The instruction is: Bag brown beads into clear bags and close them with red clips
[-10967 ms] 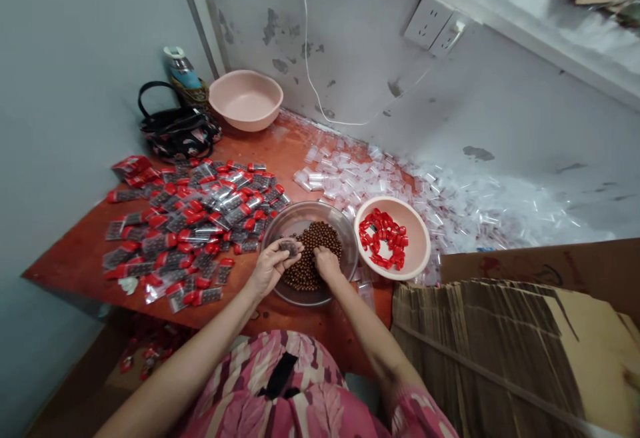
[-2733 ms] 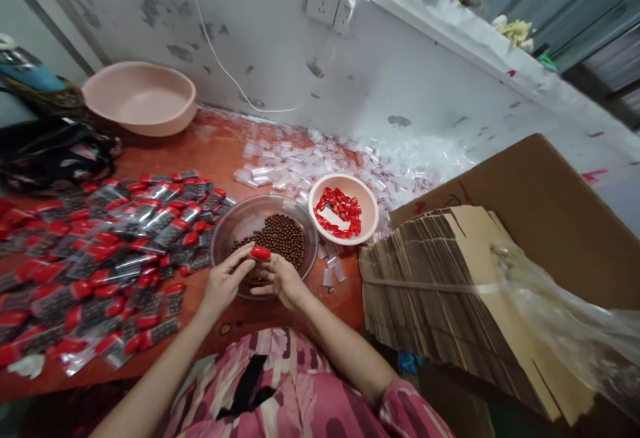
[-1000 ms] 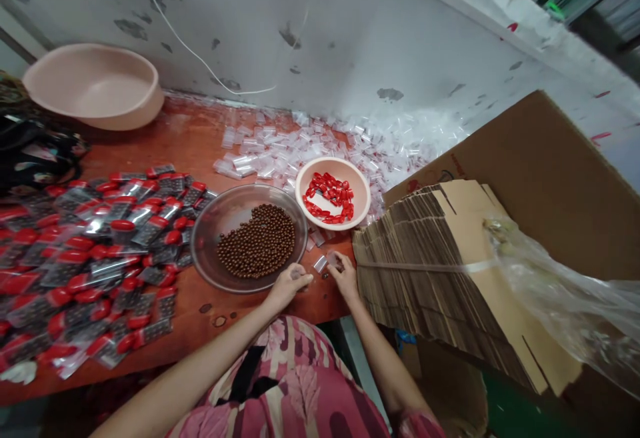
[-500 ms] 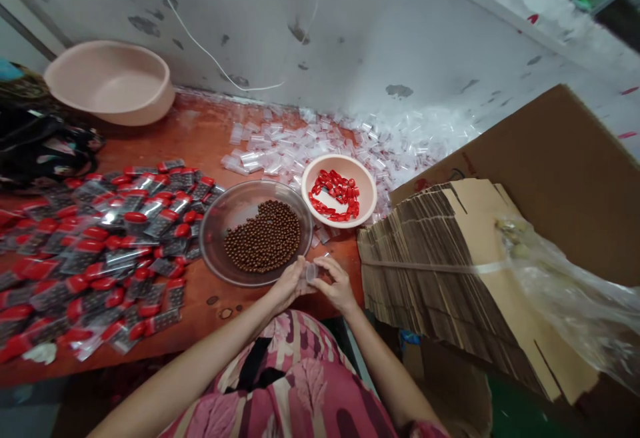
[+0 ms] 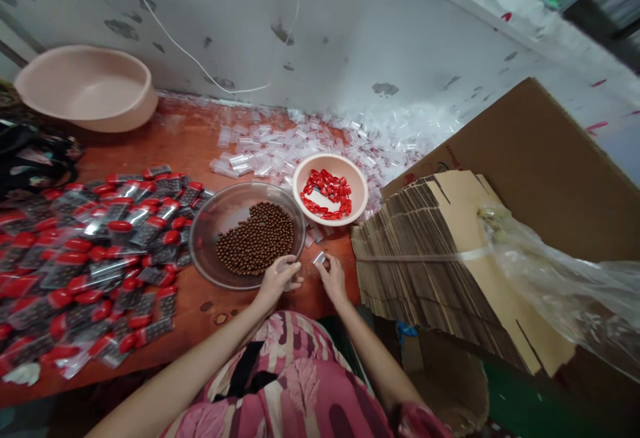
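- Reddish-orange, the table (image 5: pixel 190 151) spreads under everything, a strapped cardboard stack (image 5: pixel 425 251) at its right
- A heap of red-capped cases (image 5: pixel 105 258) covers its left side
- Next to the heap, a see-through bowl (image 5: pixel 204 251) holds brown beads (image 5: pixel 260 238)
- Touching or just beside it, a small pink bowl (image 5: pixel 361 203) holds red caps (image 5: pixel 325 210)
- The left hand (image 5: pixel 273 286), near the see-through bowl's rim, curls its fingers round a clear container (image 5: pixel 289 267), partly hidden
- The right hand (image 5: pixel 334 281) has its fingertips at a tiny clear case (image 5: pixel 319 259) above or on the table; whether they grip it, one cannot tell
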A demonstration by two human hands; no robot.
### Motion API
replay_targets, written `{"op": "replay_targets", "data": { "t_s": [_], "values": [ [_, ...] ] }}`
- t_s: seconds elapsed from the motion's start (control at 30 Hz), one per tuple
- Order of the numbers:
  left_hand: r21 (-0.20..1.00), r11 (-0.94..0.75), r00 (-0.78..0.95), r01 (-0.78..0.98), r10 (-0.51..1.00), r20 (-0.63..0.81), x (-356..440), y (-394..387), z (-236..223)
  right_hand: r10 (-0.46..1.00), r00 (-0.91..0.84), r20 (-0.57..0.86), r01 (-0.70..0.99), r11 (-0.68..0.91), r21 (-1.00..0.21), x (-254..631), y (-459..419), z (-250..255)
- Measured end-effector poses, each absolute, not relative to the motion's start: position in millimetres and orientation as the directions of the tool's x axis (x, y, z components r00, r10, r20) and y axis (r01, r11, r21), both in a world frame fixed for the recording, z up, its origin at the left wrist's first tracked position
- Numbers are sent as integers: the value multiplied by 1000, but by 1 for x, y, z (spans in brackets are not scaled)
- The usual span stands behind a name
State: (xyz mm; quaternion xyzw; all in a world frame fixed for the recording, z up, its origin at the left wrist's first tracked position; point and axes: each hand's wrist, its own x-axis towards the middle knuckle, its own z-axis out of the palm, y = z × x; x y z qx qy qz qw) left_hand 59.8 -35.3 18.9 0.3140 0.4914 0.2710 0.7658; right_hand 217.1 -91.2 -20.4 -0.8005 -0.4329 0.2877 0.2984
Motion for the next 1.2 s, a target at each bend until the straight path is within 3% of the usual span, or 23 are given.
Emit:
{"op": "replay_targets", "data": {
  "t_s": [0.1,0.3,0.37,0.47,0.53,0.63,0.67,0.73,0.8,0.87,1.0,1.2],
  "values": [
    [836,546,332,-57,800,-500,60,-34,17,908,361,-211,670,-410,-618,233,-78,-42],
    [948,300,302,108,899,-319,55,-35,14,924,267,-275,615,-383,-689,245,-75,-51],
    [944,272,300,186,899,-318,55,-35,15,915,265,-305,468,-398,-789,244,-77,-43],
    [942,197,346,272,893,-287,56,-35,22,895,237,-378,2,-390,-921,232,-82,-23],
    [957,88,445,277,871,-209,57,-35,29,896,154,-416,-244,-374,-895,218,-88,-8],
    [965,-12,548,263,825,-139,57,-36,36,901,-21,-432,-351,-412,-841,200,-97,8],
    [960,-13,542,279,827,-146,56,-36,38,899,-62,-434,-315,-431,-846,197,-98,9],
    [947,21,481,322,858,-182,54,-37,38,894,-32,-447,-85,-448,-890,199,-94,5],
    [943,84,404,321,888,-217,53,-37,37,899,110,-423,220,-437,-872,207,-81,-5],
    [950,140,351,279,906,-237,52,-37,36,902,248,-353,393,-427,-814,215,-61,-18],
    [962,191,290,194,926,-242,52,-34,34,908,329,-260,520,-404,-752,216,-23,-39],
    [952,305,170,-6,939,-300,50,-29,29,932,299,-206,587,-350,-730,222,-15,-50]
  ]
}}
